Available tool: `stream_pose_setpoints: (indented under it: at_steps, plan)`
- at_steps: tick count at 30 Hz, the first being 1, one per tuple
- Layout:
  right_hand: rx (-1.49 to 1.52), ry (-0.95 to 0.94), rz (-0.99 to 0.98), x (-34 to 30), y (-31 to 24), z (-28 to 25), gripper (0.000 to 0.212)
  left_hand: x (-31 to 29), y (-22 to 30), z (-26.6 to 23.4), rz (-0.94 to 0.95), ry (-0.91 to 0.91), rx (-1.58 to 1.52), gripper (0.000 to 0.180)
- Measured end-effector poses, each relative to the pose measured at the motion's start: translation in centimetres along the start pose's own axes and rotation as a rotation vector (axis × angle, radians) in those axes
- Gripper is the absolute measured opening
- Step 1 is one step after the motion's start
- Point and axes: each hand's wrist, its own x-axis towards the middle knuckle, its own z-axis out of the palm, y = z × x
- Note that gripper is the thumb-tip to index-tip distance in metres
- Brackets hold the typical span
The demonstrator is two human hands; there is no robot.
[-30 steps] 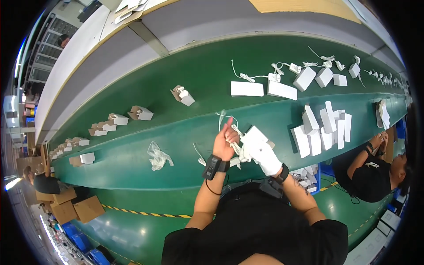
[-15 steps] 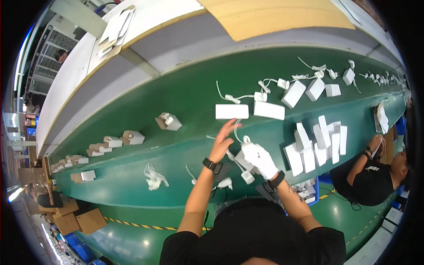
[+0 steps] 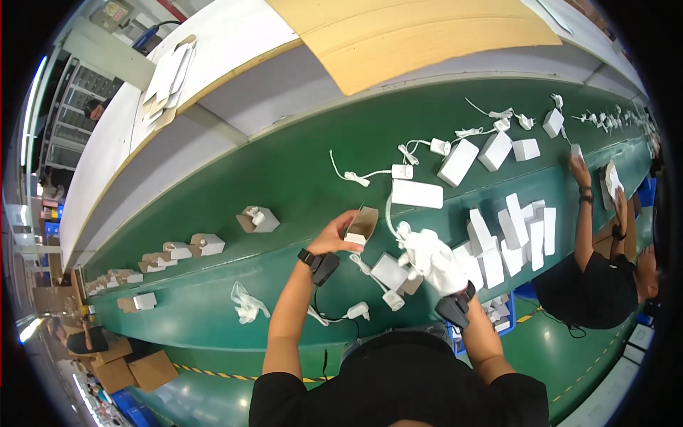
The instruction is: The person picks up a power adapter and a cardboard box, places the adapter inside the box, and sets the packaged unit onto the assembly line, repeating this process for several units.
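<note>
My left hand (image 3: 331,236) is closed around a small white box (image 3: 361,226), whose grey-brown inside shows at its open end. My right hand (image 3: 435,262), in a white glove, has its fingers closed on a white charger cable (image 3: 389,213); the cord loops up from the fingertips, and the rest is hidden by the glove. Between my hands lies another white box (image 3: 389,272) on the green belt, beside a white plug adapter (image 3: 393,300) with its cord. Closer to my body rests a second white adapter (image 3: 358,310).
Upright white boxes (image 3: 492,267) cluster right of my glove. Farther back lie a white box (image 3: 417,193) and several corded chargers (image 3: 402,171). Open boxes (image 3: 208,245) line the left, near a crumpled clear bag (image 3: 246,302). A co-worker's hand (image 3: 580,169) reaches over the belt at right.
My left hand has picked up the white box from the far row and drawn it nearer, its end now open. My gloved hand has shifted slightly right with the cable. The co-worker's arm has extended over the belt.
</note>
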Motion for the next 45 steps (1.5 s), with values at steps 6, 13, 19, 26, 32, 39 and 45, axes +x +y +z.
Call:
stream_pose_setpoints:
  at_steps: [6, 13, 19, 26, 32, 39, 45]
  plan:
    - [-1.123, -0.129, -0.031, 1.7, -0.9, 1.9, 0.035, -4.6, 5.4, 4.9, 0.021, 0.027, 0.210, 0.085]
    - [-2.446, -0.208, -0.153, 1.0, 0.7, 6.5, 0.019, -5.3, 3.6, 8.4, 0.234, 0.184, 0.565, 0.085]
    - [-1.987, -0.476, -0.119, 4.4, 0.6, 2.7, 0.017, -3.6, 1.3, 7.8, 0.220, 0.265, 0.371, 0.083]
    - [-1.982, -0.277, -0.544, 12.0, 0.8, -7.4, 0.016, -3.0, -2.3, -0.2, 0.277, 0.590, 0.518, 0.064]
    - [-2.670, -0.052, -0.148, 23.1, 1.3, -14.4, 0.014, -0.9, -4.8, -13.6, 0.436, 0.751, 0.316, 0.072]
    - [-2.179, 0.181, -0.224, 21.9, -0.1, -12.5, 0.021, -2.6, -0.7, -6.4, 0.405, 1.205, 0.501, 0.068]
    - [-1.687, 0.139, -0.867, 14.8, -3.5, -3.1, 0.014, -2.9, -1.5, 7.6, 0.003, 0.339, -0.860, 0.055]
